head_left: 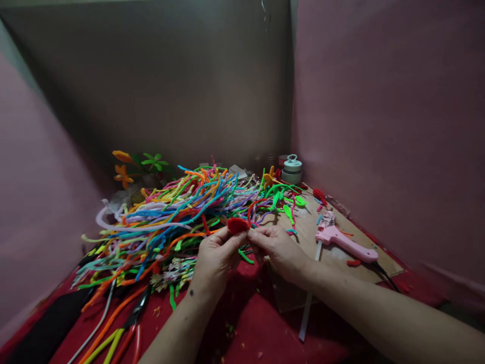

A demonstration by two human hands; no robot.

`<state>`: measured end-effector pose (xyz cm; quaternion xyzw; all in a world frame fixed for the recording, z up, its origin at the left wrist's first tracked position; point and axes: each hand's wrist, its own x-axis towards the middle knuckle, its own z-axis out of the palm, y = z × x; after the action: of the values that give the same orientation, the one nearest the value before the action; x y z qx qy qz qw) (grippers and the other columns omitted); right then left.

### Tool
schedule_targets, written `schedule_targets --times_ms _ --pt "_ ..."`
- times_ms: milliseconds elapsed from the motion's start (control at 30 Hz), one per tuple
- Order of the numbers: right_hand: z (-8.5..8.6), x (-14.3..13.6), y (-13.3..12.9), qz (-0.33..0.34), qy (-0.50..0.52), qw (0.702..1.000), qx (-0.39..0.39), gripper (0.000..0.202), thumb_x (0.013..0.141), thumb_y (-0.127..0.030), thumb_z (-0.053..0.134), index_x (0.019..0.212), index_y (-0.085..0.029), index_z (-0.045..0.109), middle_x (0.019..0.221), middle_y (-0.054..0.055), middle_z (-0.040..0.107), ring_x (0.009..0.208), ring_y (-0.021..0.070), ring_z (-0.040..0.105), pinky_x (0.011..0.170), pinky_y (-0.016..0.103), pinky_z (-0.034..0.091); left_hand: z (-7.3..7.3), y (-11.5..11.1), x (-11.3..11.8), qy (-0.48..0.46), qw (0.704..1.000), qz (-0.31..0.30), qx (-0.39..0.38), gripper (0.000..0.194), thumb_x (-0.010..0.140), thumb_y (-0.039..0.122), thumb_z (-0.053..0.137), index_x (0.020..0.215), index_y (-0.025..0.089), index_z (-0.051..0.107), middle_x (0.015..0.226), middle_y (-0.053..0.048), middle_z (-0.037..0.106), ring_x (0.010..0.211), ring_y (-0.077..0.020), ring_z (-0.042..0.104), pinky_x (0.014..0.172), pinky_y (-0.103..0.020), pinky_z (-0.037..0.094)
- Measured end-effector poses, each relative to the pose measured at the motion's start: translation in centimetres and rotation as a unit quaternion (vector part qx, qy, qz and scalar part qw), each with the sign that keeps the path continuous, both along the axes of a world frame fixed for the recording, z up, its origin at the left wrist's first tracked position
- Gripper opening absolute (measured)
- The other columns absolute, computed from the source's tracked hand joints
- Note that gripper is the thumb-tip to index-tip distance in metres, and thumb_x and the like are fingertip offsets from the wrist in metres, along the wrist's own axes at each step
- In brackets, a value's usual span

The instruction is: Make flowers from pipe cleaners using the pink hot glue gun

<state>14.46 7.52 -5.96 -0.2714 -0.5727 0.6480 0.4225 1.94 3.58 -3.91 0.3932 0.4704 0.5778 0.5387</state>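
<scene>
Left of the pink glue gun [349,244], your left hand [216,254] and right hand [281,248] pinch the fuzzy red piece [237,225] in their fingers [234,243], probably to steady it.

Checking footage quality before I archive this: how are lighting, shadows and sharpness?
Throughout the head view: dim overall, no strong glare; the red, fuzzy-looking rounded piece shows little texture; dark red cloth at bottom centre is heavily shadowed; the pink right wall looks soft.

The light is dim, the back wall [170,86] sunk in grey shade. Shadow darkens the red cloth [250,303] at bottom centre. Wide-angle stretch softens the right edge
</scene>
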Motion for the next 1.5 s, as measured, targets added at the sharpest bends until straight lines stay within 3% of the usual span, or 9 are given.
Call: schedule_targets --times_ms 200,333,433,567,667,767,833,1100,1500 --pt "0.2 0.0 -0.1 -0.004 0.038 0.999 -0.039 0.026 0.073 -0.038 0.061 0.063 -0.015 0.053 0.051 -0.005 0.045 0.045 0.0068 0.038 0.044 0.021 0.027 0.3 0.0 0.0 -0.020 1.000 0.004 0.001 0.026 0.065 0.032 0.071 0.083 0.014 0.064 0.040 0.012 0.026 0.034 -0.0016 0.017 0.034 -0.016 0.014" --pt "0.3 0.0 -0.1 -0.019 0.032 0.999 -0.028 0.028 0.073 -0.036 0.061 0.057 -0.015 0.052 0.048 -0.005 0.045 0.043 0.0067 0.038 0.043 0.021 0.028 0.4 -0.2 -0.1 0.128 0.990 0.044 0.034 0.027 0.068 0.036 0.067 0.084 0.014 0.066 0.044 0.008 0.037 0.036 -0.0043 0.027 0.036 -0.017 0.022" --pt "0.1 0.1 0.0 -0.027 0.027 0.999 -0.019 0.029 0.074 -0.033 0.060 0.053 -0.016 0.051 0.045 -0.005 0.044 0.042 0.0072 0.039 0.042 0.021 0.029 0.1 -0.1 -0.7 0.317 0.937 0.080 0.122 0.020 0.072 0.034 0.063 0.078 0.016 0.067 0.061 0.001 0.057 0.054 -0.0113 0.048 0.051 -0.021 0.038" --pt "-0.2 0.1 0.2 -0.042 0.053 0.997 -0.034 0.024 0.073 -0.031 0.060 0.057 -0.015 0.056 0.044 -0.005 0.044 0.040 0.0066 0.038 0.042 0.021 0.029 -0.1 0.0 -1.3 0.467 0.852 0.132 0.199 0.018 0.073 0.034 0.061 0.078 0.018 0.067 0.068 -0.002 0.059 0.064 -0.0146 0.051 0.061 -0.024 0.040" --pt "-0.3 0.0 0.3 -0.054 0.068 0.995 -0.054 0.020 0.072 -0.031 0.061 0.061 -0.014 0.058 0.045 -0.006 0.044 0.040 0.0064 0.038 0.041 0.020 0.029 0.3 0.0 -1.1 0.406 0.896 0.103 0.146 0.025 0.070 0.036 0.065 0.085 0.017 0.067 0.068 -0.002 0.060 0.057 -0.0125 0.049 0.054 -0.023 0.039" --pt "-0.3 -0.1 0.3 -0.054 0.072 0.994 -0.054 0.020 0.072 -0.032 0.062 0.063 -0.013 0.060 0.047 -0.005 0.046 0.041 0.0069 0.040 0.042 0.021 0.031 0.8 -0.1 -0.4 0.254 0.966 0.033 0.041 0.029 0.069 0.038 0.065 0.084 0.014 0.067 0.061 -0.001 0.059 0.043 -0.0072 0.039 0.041 -0.020 0.032" --pt "-0.3 -0.2 0.3 -0.050 0.079 0.994 -0.057 0.021 0.072 -0.033 0.062 0.063 -0.014 0.060 0.048 -0.005 0.047 0.042 0.0070 0.040 0.043 0.021 0.032 0.7 -0.2 0.0 0.166 0.986 0.015 0.006 0.031 0.068 0.039 0.066 0.083 0.012 0.067 0.052 0.002 0.054 0.038 -0.0049 0.033 0.038 -0.018 0.026" --pt "-0.2 -0.6 -0.4 -0.012 0.082 0.993 -0.078 0.013 0.070 -0.024 0.056 0.061 -0.014 0.058 0.053 -0.003 0.049 0.046 0.0075 0.043 0.048 0.022 0.033 -1.0 0.1 0.2 0.090 0.995 0.041 0.022 0.027 0.069 0.038 0.066 0.070 0.011 0.065 0.043 0.005 0.044 0.037 -0.0033 0.029 0.037 -0.018 0.020" --pt "0.2 -0.1 -0.8 -0.004 -0.023 1.000 0.005 0.015 0.072 -0.020 0.045 0.057 -0.016 0.050 0.050 -0.005 0.041 0.046 0.0083 0.035 0.047 0.023 0.027 -0.3 -0.4 0.4 0.118 0.991 0.047 0.028 0.028 0.064 0.038 0.070 0.075 0.013 0.071 0.048 0.007 0.038 0.043 -0.0049 0.025 0.041 -0.021 0.020"
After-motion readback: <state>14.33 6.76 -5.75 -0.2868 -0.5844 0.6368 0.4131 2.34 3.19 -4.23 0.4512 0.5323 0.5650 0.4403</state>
